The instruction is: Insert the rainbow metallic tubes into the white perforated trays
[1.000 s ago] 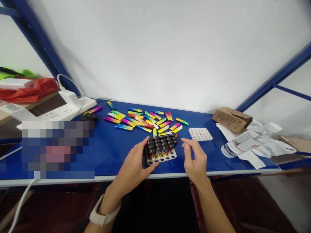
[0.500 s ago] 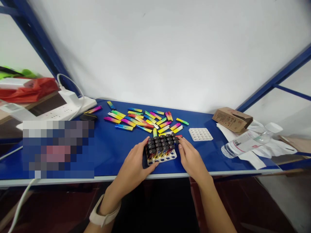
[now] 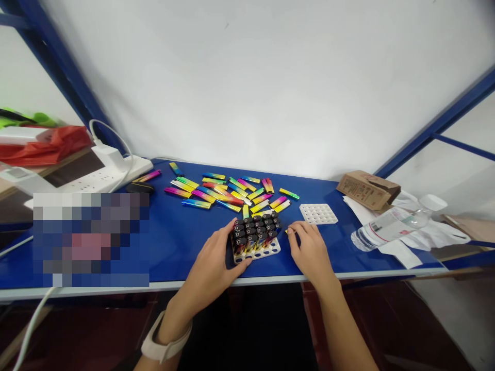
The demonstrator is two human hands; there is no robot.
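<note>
a white perforated tray [image 3: 257,253] lies on the blue table [image 3: 174,252] near its front edge, and a tight block of black-capped tubes [image 3: 255,231] stands upright in its holes, rainbow foil showing along their sides. the nearest row of holes stays unfilled. just to the right, a second perforated tray [image 3: 318,214] lies flat, its holes open. a loose scatter of rainbow tubes [image 3: 228,191] lies on the table behind the block, pointing every which way.

the left hand [image 3: 211,263], a pale watch band [image 3: 165,342] on its wrist, is cupped against the left side of the block, fingers [image 3: 228,232] curled and touching the tubes, thumb low by the tray's edge. the right hand [image 3: 310,253] rests on the table just right of the block, fingers nearly closed and bent downward. a small yellow sliver [image 3: 286,232] shows at its fingertips, but whether they have hold of it cannot be told.

farther right, a cardboard box [image 3: 368,189] sits on white papers [image 3: 402,247] beside a plastic water bottle [image 3: 390,226] lying on its side.
</note>
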